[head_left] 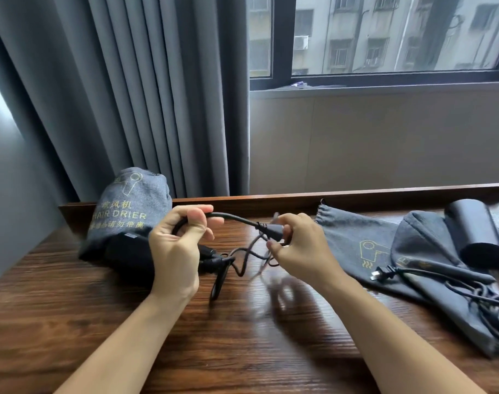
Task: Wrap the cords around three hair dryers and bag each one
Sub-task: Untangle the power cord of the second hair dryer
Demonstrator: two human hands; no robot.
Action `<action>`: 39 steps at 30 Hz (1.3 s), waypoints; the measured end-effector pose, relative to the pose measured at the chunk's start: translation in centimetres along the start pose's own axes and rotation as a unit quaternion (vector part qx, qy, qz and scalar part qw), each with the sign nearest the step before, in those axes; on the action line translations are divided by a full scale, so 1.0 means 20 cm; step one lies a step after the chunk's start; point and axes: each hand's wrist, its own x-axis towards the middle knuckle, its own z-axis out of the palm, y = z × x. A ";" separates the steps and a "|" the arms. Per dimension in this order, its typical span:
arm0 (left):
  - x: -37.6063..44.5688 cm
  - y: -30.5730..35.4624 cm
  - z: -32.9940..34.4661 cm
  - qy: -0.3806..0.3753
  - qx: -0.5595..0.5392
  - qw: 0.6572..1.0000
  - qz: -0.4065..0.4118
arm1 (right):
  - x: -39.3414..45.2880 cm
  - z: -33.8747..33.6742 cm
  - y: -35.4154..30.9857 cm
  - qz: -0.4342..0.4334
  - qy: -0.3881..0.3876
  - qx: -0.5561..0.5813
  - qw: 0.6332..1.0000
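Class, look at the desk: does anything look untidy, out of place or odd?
Yes. On the right, a hair dryer lies unbagged on flat grey bags, its cord sprawled loose. Between the left hand and right hand, another cord hangs in unwrapped tangles.

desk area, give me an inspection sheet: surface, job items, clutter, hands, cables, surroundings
surface: dark wooden desk with a raised back edge
job's things: grey bag printed HAIR DRIER at left, a black dryer body showing at its mouth; second hair dryer lying unbagged on flat grey bags at right
clutter: nothing seen
grippers: left hand grips a loop of cord; right hand pinches the plug end
cables: held cord trails loose onto the desk; second cord with plug loose at right
surroundings: grey curtain, window facing buildings
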 end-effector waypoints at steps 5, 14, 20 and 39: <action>0.05 0.03 -0.02 0.039 -0.076 0.991 -0.103 | 0.05 -0.02 0.06 0.081 -0.012 -0.032 0.996; 0.11 0.02 -0.07 0.048 -0.248 0.939 -0.235 | 0.04 -0.06 0.03 0.005 0.190 0.065 0.980; 0.09 0.01 -0.05 -0.029 -0.213 0.953 -0.211 | -0.05 0.00 -0.10 0.001 -0.058 0.286 0.956; -0.05 -0.03 0.00 -0.347 0.011 0.924 -0.160 | 0.01 -0.07 -0.12 0.227 -0.162 0.585 0.762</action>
